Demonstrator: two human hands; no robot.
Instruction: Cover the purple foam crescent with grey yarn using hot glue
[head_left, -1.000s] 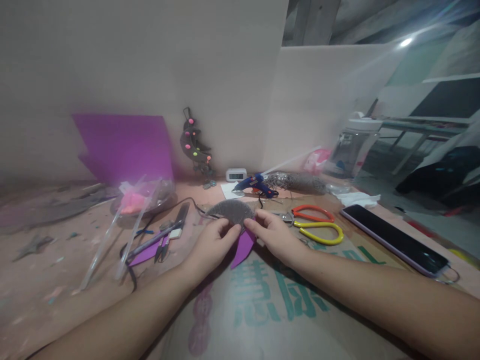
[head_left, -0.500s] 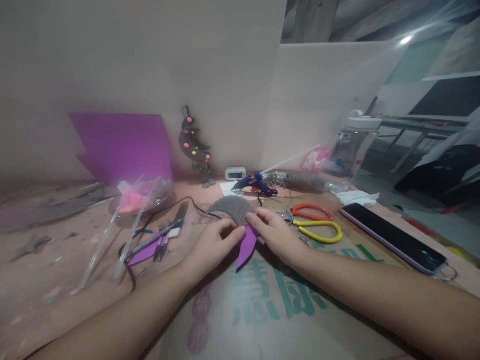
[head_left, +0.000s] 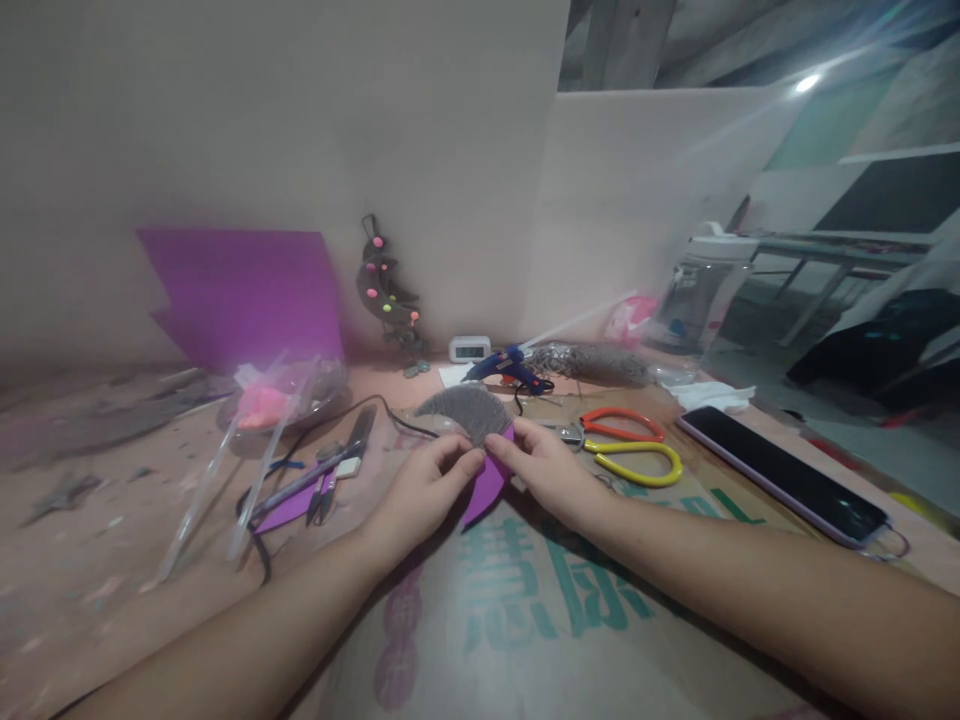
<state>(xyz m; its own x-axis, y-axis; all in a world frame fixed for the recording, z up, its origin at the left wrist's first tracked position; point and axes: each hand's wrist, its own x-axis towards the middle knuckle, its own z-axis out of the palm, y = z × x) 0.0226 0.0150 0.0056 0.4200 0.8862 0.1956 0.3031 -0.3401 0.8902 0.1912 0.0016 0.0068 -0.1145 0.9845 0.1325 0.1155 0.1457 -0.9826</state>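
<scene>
A grey crescent [head_left: 466, 402], its surface lined as if wound with thread, stands up between my two hands over the cardboard. A piece of purple paper [head_left: 487, 487] lies against its near side and hangs down to a point. My left hand [head_left: 429, 482] pinches the left part of both, thumb in front. On the other side, my right hand [head_left: 551, 468] presses its thumb on the purple paper near the crescent's inner curve, its fingers behind. The thumbs almost meet. Fingertips hide part of the join, so I cannot tell how the paper is fixed.
Pliers [head_left: 630, 445] with red and yellow handles lie right of my hands, beyond them a phone [head_left: 784, 475]. Behind are a blue glue gun [head_left: 510, 370] and a small clock [head_left: 470, 349]. A bowl [head_left: 330, 385], a cutter [head_left: 361, 430] and a black cord [head_left: 390, 407] are left.
The crescent and purple paper have turned between my fingers. More of the paper's face shows, and its lower tip has shifted left. Both hands keep their hold.
</scene>
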